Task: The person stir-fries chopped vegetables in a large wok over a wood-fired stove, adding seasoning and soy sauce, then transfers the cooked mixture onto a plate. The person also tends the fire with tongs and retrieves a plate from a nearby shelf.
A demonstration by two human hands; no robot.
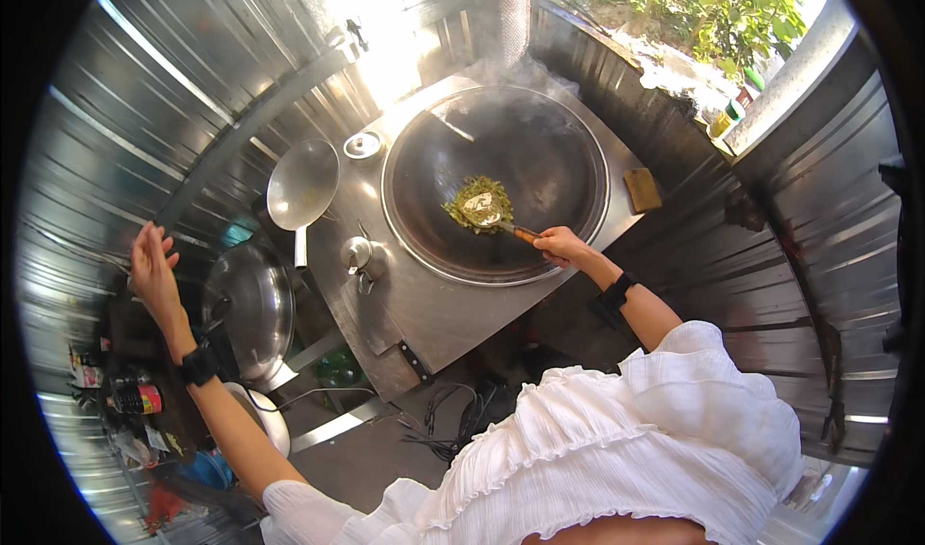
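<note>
A large round wok (549, 249) is set into a stainless steel stove top, with steam over its far side. My right hand (562, 246) grips the wooden handle of a metal ladle (482, 207), whose bowl rests on chopped green food (498, 187) in the wok. Out to the left, my left hand (153, 264) is raised near the corrugated metal wall, fingers extended, seemingly holding nothing. Both wrists wear black bands.
Left of the wok stand a small metal pan (303, 183), a lidded tin (363, 144), a metal pot (359, 256) and a cleaver (379, 328). A large metal lid (253, 306) and bottles (137, 400) are lower left. A sponge (642, 190) lies at right.
</note>
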